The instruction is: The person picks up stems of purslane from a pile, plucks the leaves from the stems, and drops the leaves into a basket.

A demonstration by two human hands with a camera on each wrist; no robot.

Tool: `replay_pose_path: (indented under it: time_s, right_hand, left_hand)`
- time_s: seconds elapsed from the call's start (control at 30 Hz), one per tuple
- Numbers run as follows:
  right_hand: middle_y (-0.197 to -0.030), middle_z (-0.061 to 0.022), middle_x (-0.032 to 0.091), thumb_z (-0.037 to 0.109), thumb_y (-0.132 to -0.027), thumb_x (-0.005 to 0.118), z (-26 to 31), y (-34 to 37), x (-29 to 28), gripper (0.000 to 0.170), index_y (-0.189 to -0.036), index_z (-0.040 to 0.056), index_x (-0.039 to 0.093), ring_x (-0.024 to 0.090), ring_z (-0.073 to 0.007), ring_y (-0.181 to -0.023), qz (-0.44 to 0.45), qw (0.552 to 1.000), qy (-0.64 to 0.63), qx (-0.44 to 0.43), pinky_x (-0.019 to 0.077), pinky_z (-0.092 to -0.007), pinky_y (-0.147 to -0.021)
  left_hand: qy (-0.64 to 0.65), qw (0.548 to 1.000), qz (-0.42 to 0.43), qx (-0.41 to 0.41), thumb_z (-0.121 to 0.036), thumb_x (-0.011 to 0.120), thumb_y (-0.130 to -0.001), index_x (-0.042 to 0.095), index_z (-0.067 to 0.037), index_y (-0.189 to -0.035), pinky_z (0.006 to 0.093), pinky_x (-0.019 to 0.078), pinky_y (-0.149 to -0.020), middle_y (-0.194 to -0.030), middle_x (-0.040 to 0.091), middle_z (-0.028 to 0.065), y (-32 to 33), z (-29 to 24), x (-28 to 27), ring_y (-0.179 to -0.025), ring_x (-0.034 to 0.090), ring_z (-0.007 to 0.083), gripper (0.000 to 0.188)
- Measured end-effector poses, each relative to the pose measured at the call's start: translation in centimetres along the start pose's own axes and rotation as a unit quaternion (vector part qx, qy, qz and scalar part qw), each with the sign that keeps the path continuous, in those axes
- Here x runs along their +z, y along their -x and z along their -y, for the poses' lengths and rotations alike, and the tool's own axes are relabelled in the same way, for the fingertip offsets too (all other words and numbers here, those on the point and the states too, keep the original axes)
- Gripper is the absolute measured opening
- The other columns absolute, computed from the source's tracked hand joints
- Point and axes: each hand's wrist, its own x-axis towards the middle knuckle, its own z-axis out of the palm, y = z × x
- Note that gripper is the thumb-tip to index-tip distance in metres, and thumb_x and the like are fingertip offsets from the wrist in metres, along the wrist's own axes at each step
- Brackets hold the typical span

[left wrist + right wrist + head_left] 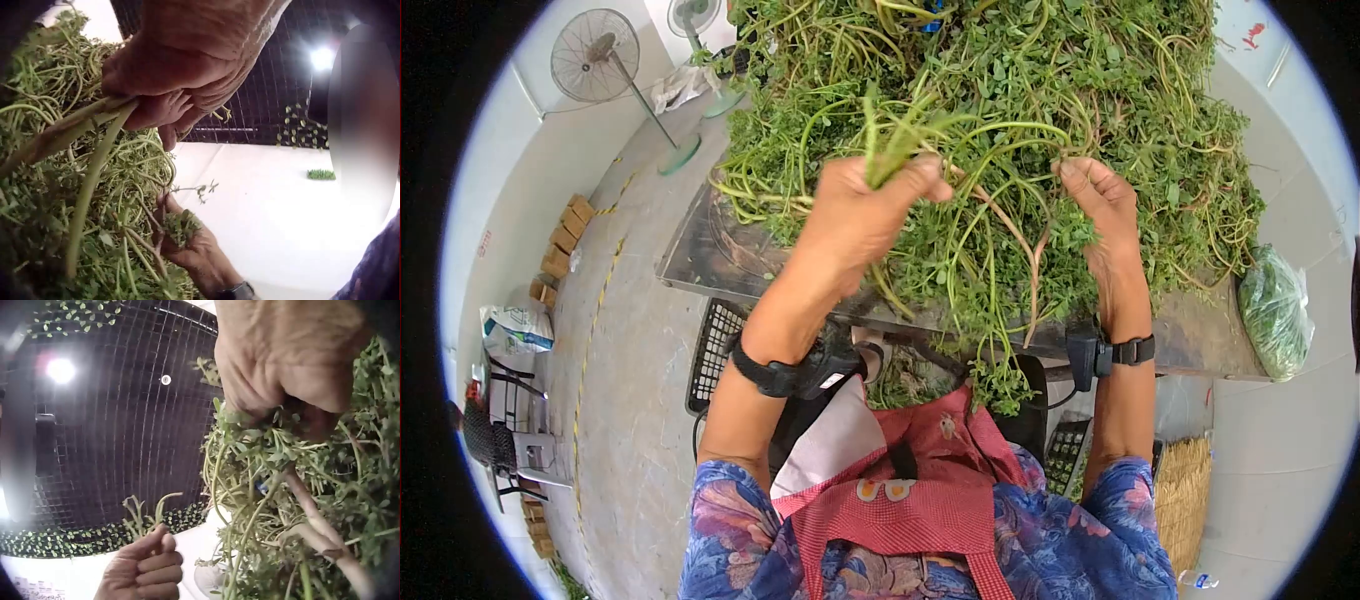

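A large heap of green leafy stems (1000,90) covers much of the table. The left hand (865,210) grips a small bunch of thick green stems (890,150), their ends standing up above the fist; in the left wrist view that hand (181,69) has its fingers curled round them. To its right, the right hand (1105,205) pinches a long branching stem (1035,265) that hangs over the table's front edge. Seen from the right wrist, the right hand (287,356) is over leaves and a brownish forked stem (319,525); its fingertips are partly hidden.
The dark tabletop (730,250) shows at the left. A plastic bag of greens (1275,310) lies at the table's right end. Black crates (718,350) stand below. Fans (600,50) and cardboard boxes (565,235) are on the left side of the room.
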Motion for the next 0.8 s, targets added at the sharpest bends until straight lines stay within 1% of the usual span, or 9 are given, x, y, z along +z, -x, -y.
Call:
replay_pose_path:
  time_s: [0.1, 0.13, 0.23, 0.33, 0.37, 0.43, 0.57, 0.63, 0.8]
  right_hand:
    - [-0.087, -0.0008, 0.063, 0.016, -0.082, 0.067, 0.7, 0.5, 0.5, 0.019, -0.091, 0.0006, 0.064, 0.053, -0.0083, -0.08, 0.041, 0.999, -0.017, 0.006, 0.0397, -0.0227, -0.076]
    - [-0.087, -0.0008, 0.063, 0.016, -0.082, 0.067, 1.1, 0.8, 0.9, 0.019, -0.091, 0.0006, 0.064, 0.053, -0.0083, -0.08, 0.041, 0.999, -0.018, 0.006, 0.0397, -0.0227, -0.076]
    - [-0.088, -0.0005, 0.062, 0.017, -0.081, 0.067, 2.0, 1.6, 1.7, 0.019, -0.091, 0.0019, 0.063, 0.053, -0.0091, -0.083, 0.019, 0.999, -0.033, -0.003, 0.0397, -0.0232, -0.077]
    - [-0.088, -0.0006, 0.061, 0.018, -0.081, 0.067, 1.7, 1.4, 1.4, 0.019, -0.092, 0.0024, 0.063, 0.052, -0.0093, -0.085, 0.016, 0.998, -0.057, 0.012, 0.0394, -0.0239, -0.079]
    - [-0.088, -0.0007, 0.062, 0.018, -0.082, 0.067, 1.5, 1.2, 1.1, 0.019, -0.092, 0.0021, 0.063, 0.052, -0.0096, -0.084, 0.032, 0.998, -0.045, 0.009, 0.0397, -0.024, -0.078]
    - [-0.087, -0.0008, 0.062, 0.019, -0.082, 0.067, 1.2, 1.0, 0.8, 0.02, -0.092, 0.0018, 0.063, 0.053, -0.01, -0.083, 0.047, 0.998, -0.034, 0.006, 0.0401, -0.0242, -0.078]
    - [-0.079, -0.0053, 0.064, 0.017, -0.079, 0.068, 0.6, 1.1, 0.9, 0.019, -0.09, 0.0006, 0.065, 0.054, -0.0103, -0.069, -0.032, 0.984, 0.166, -0.057, 0.0434, -0.0246, -0.067]
    - [-0.074, -0.0096, 0.065, 0.013, -0.077, 0.067, 1.5, 2.4, 1.8, 0.018, -0.09, 0.0005, 0.065, 0.058, -0.0117, -0.063, -0.149, 0.927, 0.31, -0.152, 0.046, -0.0267, -0.061]
    - [-0.078, -0.0148, 0.065, 0.016, -0.077, 0.066, 1.3, 3.7, 3.6, 0.02, -0.092, 0.0032, 0.065, 0.063, -0.0274, -0.067, -0.036, 0.909, 0.344, -0.231, 0.0478, -0.0322, -0.061]
  left_hand:
    - [-0.123, 0.978, 0.018, 0.166, -0.022, 0.06, -0.086, 0.065, 0.001, -0.085, 0.0245, 0.0405, -0.047, -0.056, 0.054, -0.0011, -1.8, 2.3, 1.5, -0.05, 0.047, 0.0058, 0.023]
    - [-0.124, 0.978, 0.017, 0.166, -0.022, 0.06, -0.086, 0.065, 0.001, -0.085, 0.0245, 0.0405, -0.047, -0.056, 0.054, -0.0011, -2.3, 2.7, 1.9, -0.05, 0.047, 0.0058, 0.023]
    - [-0.27, 0.955, 0.054, 0.112, -0.02, 0.06, -0.081, 0.065, -0.004, -0.092, 0.0392, 0.0447, -0.058, -0.06, 0.054, 0.0186, -2.8, 3.1, 2.9, -0.055, 0.054, 0.0321, 0.02]
    - [-0.339, 0.934, 0.036, 0.112, -0.021, 0.061, -0.081, 0.066, -0.005, -0.09, 0.0407, 0.0446, -0.059, -0.06, 0.055, 0.0183, -3.3, 4.2, 3.2, -0.056, 0.055, 0.0338, 0.02]
    - [-0.339, 0.934, 0.037, 0.111, -0.021, 0.061, -0.081, 0.066, -0.005, -0.09, 0.0407, 0.0446, -0.059, -0.06, 0.055, 0.0183, -3.6, 4.8, 3.1, -0.056, 0.055, 0.0338, 0.02]
    - [-0.272, 0.951, 0.07, 0.131, -0.018, 0.06, -0.084, 0.064, -0.001, -0.092, 0.0271, 0.0446, -0.063, -0.072, 0.063, 0.0025, -4.0, 5.6, 2.9, -0.065, 0.051, 0.0084, 0.018]
    - [-0.197, 0.973, 0.092, 0.074, -0.015, 0.059, -0.085, 0.065, 0.0, -0.09, 0.0258, 0.0444, -0.065, -0.076, 0.064, 0.0016, -4.2, 5.6, 2.6, -0.068, 0.052, 0.0078, 0.017]
    - [-0.16, 0.981, 0.074, 0.081, -0.019, 0.057, -0.082, 0.063, 0.001, -0.085, 0.032, 0.0398, -0.052, -0.053, 0.049, 0.0051, -4.3, 5.8, 2.6, -0.049, 0.041, 0.0118, 0.021]
    - [-0.137, 0.981, 0.089, 0.103, -0.019, 0.057, -0.081, 0.062, 0.002, -0.085, 0.0321, 0.0393, -0.051, -0.053, 0.048, 0.0044, -4.2, 6.1, 2.7, -0.049, 0.04, 0.0115, 0.021]
